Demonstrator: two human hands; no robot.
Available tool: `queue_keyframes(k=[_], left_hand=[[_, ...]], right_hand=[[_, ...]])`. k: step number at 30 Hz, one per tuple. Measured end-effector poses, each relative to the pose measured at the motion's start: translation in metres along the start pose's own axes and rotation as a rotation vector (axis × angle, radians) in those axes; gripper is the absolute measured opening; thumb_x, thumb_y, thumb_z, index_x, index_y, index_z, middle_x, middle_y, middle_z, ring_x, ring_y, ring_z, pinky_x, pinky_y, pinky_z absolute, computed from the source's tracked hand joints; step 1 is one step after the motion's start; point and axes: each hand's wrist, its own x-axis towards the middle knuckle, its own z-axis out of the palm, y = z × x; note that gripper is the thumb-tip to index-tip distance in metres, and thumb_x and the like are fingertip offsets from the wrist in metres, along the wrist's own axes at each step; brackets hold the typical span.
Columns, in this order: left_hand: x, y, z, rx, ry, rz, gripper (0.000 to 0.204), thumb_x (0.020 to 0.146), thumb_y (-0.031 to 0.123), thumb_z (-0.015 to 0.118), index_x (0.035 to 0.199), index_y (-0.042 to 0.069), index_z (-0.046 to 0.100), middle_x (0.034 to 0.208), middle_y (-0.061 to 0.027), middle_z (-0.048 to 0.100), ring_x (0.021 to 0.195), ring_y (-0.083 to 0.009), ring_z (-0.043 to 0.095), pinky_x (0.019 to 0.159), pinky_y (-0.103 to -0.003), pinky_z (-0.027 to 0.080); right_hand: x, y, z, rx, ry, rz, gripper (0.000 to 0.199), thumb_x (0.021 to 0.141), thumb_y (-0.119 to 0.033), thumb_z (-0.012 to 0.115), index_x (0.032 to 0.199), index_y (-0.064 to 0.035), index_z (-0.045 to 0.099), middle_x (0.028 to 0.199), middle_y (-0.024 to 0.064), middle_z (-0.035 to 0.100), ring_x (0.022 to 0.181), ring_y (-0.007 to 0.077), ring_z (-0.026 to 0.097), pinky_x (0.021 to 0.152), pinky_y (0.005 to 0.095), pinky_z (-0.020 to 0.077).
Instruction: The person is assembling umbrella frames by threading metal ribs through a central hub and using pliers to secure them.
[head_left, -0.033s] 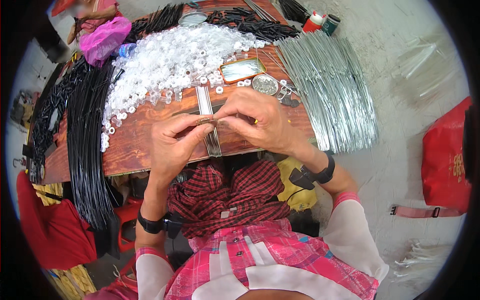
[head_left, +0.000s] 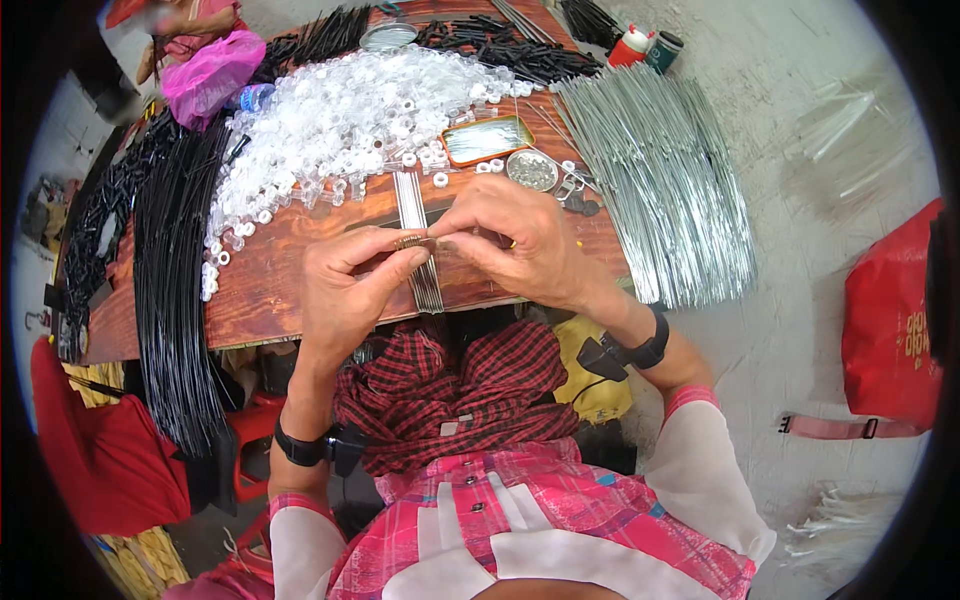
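L hand [head_left: 345,280] pinching 1 small brownish ribbed pc [head_left: 411,241], ctr frame, long axis approx. L-R. R hand [head_left: 525,240] fingertips bunched by its R end, can't tell if holding. L nearer. Metal rods [head_left: 411,205] lie crosswise below.

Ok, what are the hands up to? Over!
Left hand pinching small ridged piece. Right hand at its right end, grip unclear. Thin metal rods beneath, on tabletop; no obstruction seen.

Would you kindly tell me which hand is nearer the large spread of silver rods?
Right. The right hand is left of the large spread of silver rods; the left hand is farther left.
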Motion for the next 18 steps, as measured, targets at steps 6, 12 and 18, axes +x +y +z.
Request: queue_keyframes(k=[6,12,18], left_hand=[[-0.0011,-0.0046,-0.0017,-0.023,0.011,0.008,0.016,0.084,0.002,0.072,0.099,-0.001,0.074,0.088,-0.0075,0.073,0.079,-0.0109,0.067,0.070,-0.024,0.051],[-0.0009,-0.0051,-0.0008,-0.028,-0.002,0.010,0.017,0.084,0.002,0.072,0.101,-0.001,0.074,0.088,-0.0075,0.073,0.080,-0.0109,0.067,0.070,-0.024,0.051],[-0.0026,0.0014,-0.0017,0.028,-0.015,-0.001,0.016,0.084,0.001,0.071,0.100,-0.001,0.074,0.086,-0.0071,0.072,0.079,-0.0105,0.067,0.069,-0.024,0.051]], right_hand=[[0.0015,-0.0010,0.0052,-0.008,0.017,0.005,0.018,0.078,0.003,0.068,0.095,-0.0033,0.071,0.084,0.0075,0.064,0.075,0.0211,0.062,0.064,0.0316,0.0476],[0.0005,-0.0021,0.0093,-0.001,0.089,-0.009,0.011,0.080,-0.004,0.068,0.091,-0.0064,0.070,0.080,0.0072,0.063,0.072,0.0238,0.062,0.060,0.0340,0.0478],[-0.0022,-0.0031,0.0090,-0.028,0.097,-0.003,0.011,0.081,-0.005,0.070,0.091,-0.0069,0.071,0.080,0.0070,0.062,0.071,0.0229,0.062,0.058,0.0333,0.0479]])
